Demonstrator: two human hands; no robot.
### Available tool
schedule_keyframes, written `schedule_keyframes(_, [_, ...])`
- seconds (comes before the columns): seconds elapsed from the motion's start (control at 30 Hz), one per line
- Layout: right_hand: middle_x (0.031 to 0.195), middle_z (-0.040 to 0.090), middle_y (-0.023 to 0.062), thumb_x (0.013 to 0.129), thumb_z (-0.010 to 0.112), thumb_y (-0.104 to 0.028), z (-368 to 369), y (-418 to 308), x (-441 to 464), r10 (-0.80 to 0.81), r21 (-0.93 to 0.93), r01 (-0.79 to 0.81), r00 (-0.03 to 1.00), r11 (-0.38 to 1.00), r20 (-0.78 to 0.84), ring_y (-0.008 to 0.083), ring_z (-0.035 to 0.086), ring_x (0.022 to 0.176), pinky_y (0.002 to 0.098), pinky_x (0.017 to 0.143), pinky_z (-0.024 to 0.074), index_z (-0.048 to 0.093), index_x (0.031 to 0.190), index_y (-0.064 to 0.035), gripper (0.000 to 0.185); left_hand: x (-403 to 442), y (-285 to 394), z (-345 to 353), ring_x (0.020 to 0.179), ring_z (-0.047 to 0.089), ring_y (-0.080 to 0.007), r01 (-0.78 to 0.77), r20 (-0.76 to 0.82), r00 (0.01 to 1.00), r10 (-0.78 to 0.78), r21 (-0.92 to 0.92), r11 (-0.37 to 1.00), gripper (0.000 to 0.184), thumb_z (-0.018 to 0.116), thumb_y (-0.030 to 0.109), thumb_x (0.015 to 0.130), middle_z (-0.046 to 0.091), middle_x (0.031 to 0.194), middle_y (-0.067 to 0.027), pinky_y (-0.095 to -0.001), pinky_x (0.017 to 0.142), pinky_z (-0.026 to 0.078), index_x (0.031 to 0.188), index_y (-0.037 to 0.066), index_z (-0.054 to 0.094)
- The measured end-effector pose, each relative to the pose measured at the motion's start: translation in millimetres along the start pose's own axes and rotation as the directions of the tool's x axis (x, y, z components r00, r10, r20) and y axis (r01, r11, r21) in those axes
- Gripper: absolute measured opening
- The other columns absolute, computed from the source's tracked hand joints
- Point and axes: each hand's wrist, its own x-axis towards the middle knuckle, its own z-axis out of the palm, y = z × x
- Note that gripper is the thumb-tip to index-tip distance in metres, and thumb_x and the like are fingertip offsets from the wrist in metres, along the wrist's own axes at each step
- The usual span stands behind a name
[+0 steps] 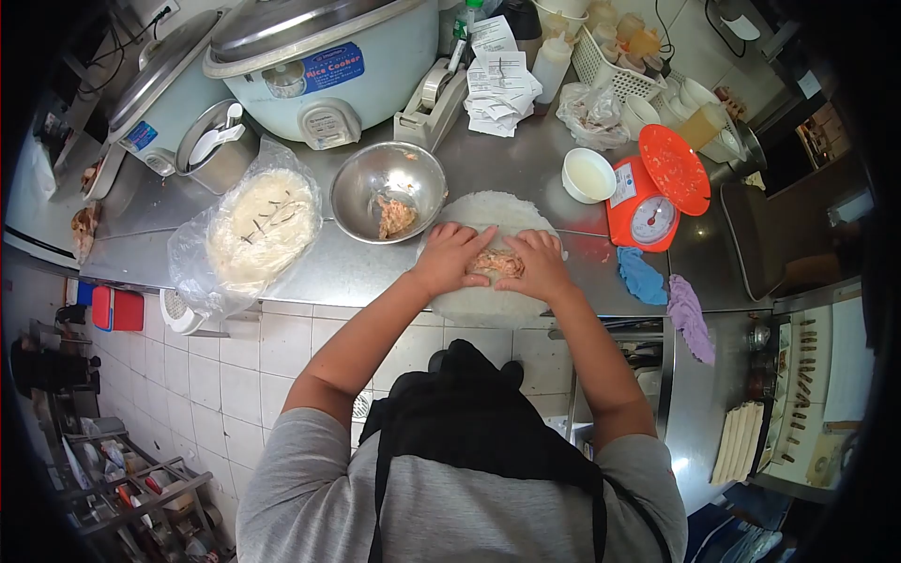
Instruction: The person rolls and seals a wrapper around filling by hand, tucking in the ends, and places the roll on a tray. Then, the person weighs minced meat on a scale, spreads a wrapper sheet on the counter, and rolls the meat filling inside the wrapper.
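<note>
A round, pale, thin wrapper sheet lies flat at the counter's front edge. On its middle rests a short log of orange-pink minced filling. My left hand holds the log's left end between thumb and fingers. Around the right end, my right hand is closed the same way, and the fingertips of both hands nearly meet above the filling. Just behind my left hand stands a steel bowl with a lump of the same mince in it.
Left of the bowl, a plastic bag holds a pale round mass. Behind are two rice cookers and a tape dispenser. To the right are a white bowl, an orange scale, a blue cloth and a purple cloth.
</note>
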Motion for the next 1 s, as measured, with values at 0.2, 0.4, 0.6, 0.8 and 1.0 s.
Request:
schedule_keyframes(0.2, [0.095,0.052,0.0033,0.057,0.074,-0.042,19.1,24.0,-7.0,0.006,-0.030,-0.002,0.993,1.000,0.116,0.0229,0.046,0.094,0.0370,0.082,0.0330,0.059,0.099,-0.0138,0.052,3.8,-10.3,27.1,0.094,0.046,-0.0220,-0.053,-0.041,0.998,0.053,0.010,0.999,0.050,0.070,0.030,0.062,0.054,0.097,-0.0015,-0.0386,0.083,0.033,0.109,0.016,0.060])
schedule_keyframes(0.4, [0.087,0.054,0.0012,0.065,0.070,-0.030,-4.6,-2.1,-1.3,0.019,0.113,-0.002,0.988,0.994,-0.153,0.0217,0.048,0.090,0.0356,0.080,0.0341,0.062,0.088,-0.0139,0.029,2.2,5.6,12.5,0.096,0.046,-0.0211,-0.001,-0.126,0.992,-0.006,-0.051,0.999,0.031,0.068,0.027,0.067,0.055,0.096,-0.0003,-0.0391,0.085,0.032,0.095,0.015,0.066])
schedule_keyframes(0.6, [0.092,0.052,0.0027,0.065,0.070,-0.032,27.6,16.4,-8.4,0.024,0.137,-0.025,1.000,0.990,0.003,0.0229,0.047,0.092,0.0382,0.080,0.0329,0.061,0.090,-0.0147,0.032,-3.3,-7.2,26.0,0.098,0.045,-0.0243,-0.017,-0.057,0.998,0.015,-0.045,0.999,0.041,0.066,0.026,0.070,0.054,0.100,-0.0031,-0.0392,0.087,0.031,0.109,0.012,0.058])
schedule_keyframes(0.8, [0.089,0.053,-0.0003,0.067,0.067,-0.029,17.9,-15.4,2.1,0.037,0.049,-0.035,0.998,0.998,-0.044,0.0214,0.046,0.092,0.0389,0.080,0.0321,0.063,0.084,-0.0147,0.023,-4.0,-7.0,23.6,0.099,0.044,-0.0223,-0.006,-0.084,0.996,0.002,-0.049,0.999,0.036,0.065,0.021,0.070,0.053,0.101,-0.0030,-0.0387,0.088,0.031,0.104,0.011,0.061])
schedule_keyframes(1.0, [0.091,0.052,-0.0002,0.066,0.068,-0.030,10.2,-15.0,-2.4,0.060,0.040,-0.059,0.998,0.997,-0.025,0.0213,0.046,0.093,0.0383,0.082,0.0311,0.063,0.090,-0.0160,0.029,-5.0,-7.6,17.5,0.098,0.044,-0.0213,-0.016,-0.042,0.999,0.016,0.021,1.000,0.040,0.066,0.023,0.067,0.053,0.099,-0.0017,-0.0415,0.088,0.030,0.106,0.013,0.060])
